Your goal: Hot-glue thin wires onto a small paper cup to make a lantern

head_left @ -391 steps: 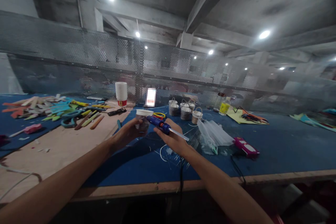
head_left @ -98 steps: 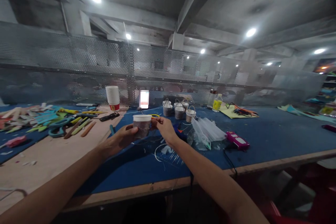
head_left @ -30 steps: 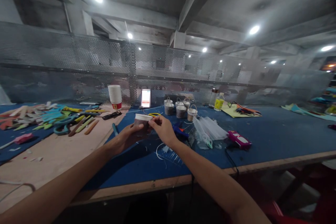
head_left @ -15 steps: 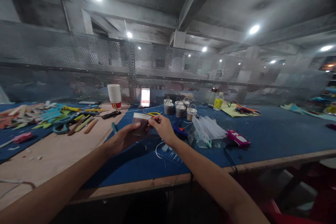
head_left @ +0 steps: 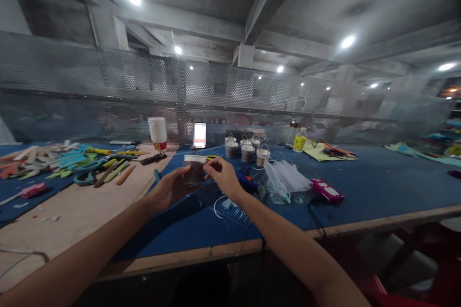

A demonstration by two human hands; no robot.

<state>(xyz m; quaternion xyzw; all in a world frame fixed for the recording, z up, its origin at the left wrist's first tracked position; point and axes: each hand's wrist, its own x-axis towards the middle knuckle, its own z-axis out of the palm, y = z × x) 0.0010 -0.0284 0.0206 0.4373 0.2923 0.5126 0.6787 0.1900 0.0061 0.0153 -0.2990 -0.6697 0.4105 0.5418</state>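
Observation:
A paper cup (head_left: 194, 171) with a white rim and a dark brown covering round its side is held above the blue table mat. My left hand (head_left: 168, 186) grips it from the left, thumb near the rim and the other fingers behind or under it. At the cup's right side, my right hand (head_left: 224, 176) has thumb and forefinger pinched together close to the wall. Whatever is between those fingertips is too small to make out. Just behind the cup, yellow handles (head_left: 212, 157) of a tool show in part.
Several small handled cups (head_left: 247, 151) stand behind my right hand. Clear plastic bags (head_left: 286, 180) and a magenta box (head_left: 327, 191) lie to the right. Stacked white cups (head_left: 157, 130), a lit phone (head_left: 200, 135), scissors (head_left: 86, 172) and foam scraps (head_left: 32, 158) are toward the left and back.
The cup has turned a little in my left hand, and its rim now looks more level. My right fingertips stay at its right side.

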